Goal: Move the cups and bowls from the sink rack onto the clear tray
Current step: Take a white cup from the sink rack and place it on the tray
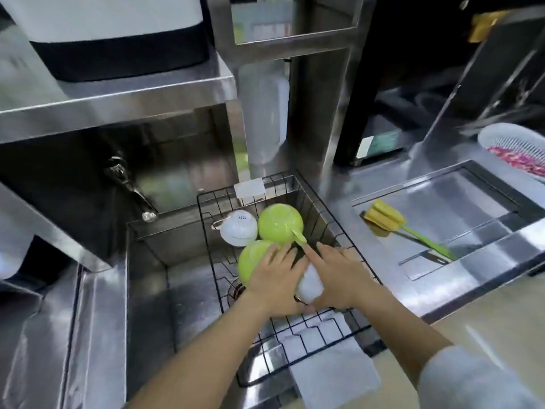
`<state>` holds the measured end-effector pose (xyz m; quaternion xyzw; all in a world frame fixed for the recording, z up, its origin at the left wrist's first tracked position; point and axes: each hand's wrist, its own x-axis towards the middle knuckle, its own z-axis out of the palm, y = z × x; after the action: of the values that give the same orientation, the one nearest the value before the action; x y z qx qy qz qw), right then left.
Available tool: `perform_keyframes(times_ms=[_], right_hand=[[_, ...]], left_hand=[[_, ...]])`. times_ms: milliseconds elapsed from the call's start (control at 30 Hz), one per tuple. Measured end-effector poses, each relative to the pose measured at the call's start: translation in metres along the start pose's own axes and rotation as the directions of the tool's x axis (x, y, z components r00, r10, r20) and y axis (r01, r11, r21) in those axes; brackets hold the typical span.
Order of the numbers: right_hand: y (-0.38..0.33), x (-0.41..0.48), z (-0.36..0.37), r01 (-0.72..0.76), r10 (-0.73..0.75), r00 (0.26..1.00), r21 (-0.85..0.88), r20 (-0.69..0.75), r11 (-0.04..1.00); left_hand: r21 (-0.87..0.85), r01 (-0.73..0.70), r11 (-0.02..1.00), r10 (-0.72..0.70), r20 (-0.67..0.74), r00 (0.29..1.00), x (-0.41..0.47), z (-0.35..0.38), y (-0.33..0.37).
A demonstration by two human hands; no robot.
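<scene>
Steel sink, black wire rack

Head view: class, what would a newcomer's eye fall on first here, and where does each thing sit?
Two bright green bowls lie upside down in the black wire rack over the steel sink, with a white cup beside them at the rack's far left. Both hands meet mid-rack: the left hand on the nearer green bowl, the right hand over a white item. A yellow-headed brush lies on the clear tray to the right.
</scene>
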<state>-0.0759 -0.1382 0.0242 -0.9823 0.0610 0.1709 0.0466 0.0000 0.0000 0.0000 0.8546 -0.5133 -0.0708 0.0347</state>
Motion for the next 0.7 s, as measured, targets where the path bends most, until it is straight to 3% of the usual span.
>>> perform_keyframes(times_ms=[167, 333, 567, 700], right_hand=[[0.001, 0.007, 0.018, -0.036, 0.030, 0.997, -0.092, -0.067, 0.995], [0.002, 0.010, 0.022, -0.045, 0.032, 0.994, -0.132, -0.103, 0.990], [0.006, 0.010, -0.001, 0.021, -0.020, 0.997, 0.011, -0.079, 1.000], [0.008, 0.012, -0.038, 0.102, -0.091, 0.991, 0.115, -0.102, 0.988]], left_hand=[[0.125, 0.053, 0.991, -0.043, -0.086, 0.995, 0.011, 0.029, 0.014], [0.053, 0.143, 0.988, -0.136, -0.125, 0.983, 0.017, 0.031, 0.022], [-0.026, 0.155, 0.988, -0.156, -0.076, 0.985, 0.013, 0.006, 0.017], [-0.110, 0.202, 0.973, -0.216, -0.130, 0.968, 0.007, -0.036, 0.013]])
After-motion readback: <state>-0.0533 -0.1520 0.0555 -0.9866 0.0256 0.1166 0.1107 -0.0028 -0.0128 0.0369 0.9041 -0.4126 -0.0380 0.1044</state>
